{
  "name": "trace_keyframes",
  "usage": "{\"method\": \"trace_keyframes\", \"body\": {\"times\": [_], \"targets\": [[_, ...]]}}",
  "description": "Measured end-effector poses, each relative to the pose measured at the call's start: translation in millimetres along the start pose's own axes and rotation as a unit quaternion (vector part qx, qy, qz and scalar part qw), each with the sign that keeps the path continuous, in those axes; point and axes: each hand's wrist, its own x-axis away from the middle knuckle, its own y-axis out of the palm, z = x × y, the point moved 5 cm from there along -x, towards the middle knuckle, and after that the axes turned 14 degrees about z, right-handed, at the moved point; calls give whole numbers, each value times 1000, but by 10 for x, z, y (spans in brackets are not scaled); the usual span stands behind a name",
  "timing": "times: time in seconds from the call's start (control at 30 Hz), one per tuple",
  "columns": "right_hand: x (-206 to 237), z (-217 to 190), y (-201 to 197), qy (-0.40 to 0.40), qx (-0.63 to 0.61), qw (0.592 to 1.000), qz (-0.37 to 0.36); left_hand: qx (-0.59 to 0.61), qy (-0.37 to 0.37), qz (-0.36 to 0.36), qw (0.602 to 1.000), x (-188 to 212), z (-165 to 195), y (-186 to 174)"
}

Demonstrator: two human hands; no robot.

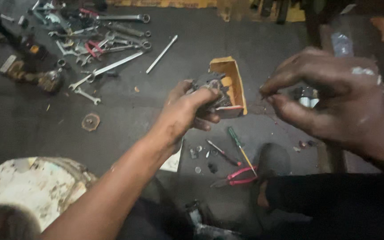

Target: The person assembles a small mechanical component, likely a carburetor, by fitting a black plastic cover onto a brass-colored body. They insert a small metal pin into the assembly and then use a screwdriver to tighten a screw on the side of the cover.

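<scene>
Left hand (187, 109) is wrapped around a dark greasy part (207, 84), held up over the floor right next to a small yellow box (233, 80). Right hand (334, 102) is pinched shut, thumb to fingers, on something too tiny to make out, just off to the part's right. Drop that bit and it'd probably vanish on the dark floor among the screwdriver (241, 149) and pliers (238, 177).

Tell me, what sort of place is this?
Probably a repair workshop, with the work done on a dark floor. Wrenches lie scattered, a screwdriver and red-handled pliers lie nearby, and the grimy left hand holds a small dark metal part.
</scene>
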Motion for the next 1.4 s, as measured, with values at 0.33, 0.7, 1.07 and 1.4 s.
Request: {"method": "trace_keyframes", "body": {"times": [0.33, 0.7, 1.07, 1.4], "targets": [[-139, -43, 142, -27, 15, 999, 9, -38, 114, -74, 990, 145, 144, -90], [-13, 187, 306, 197, -6, 980, -23, -41, 149, -86, 984, 302, 202, -119], [-51, 148, 325, 166, -36, 985, 10, -89, 231, -57, 967, 377, 283, -142], [-79, 60, 323, 54, 38, 997, 27, -142, 259, -21, 955, 388, 320, -138]]}}
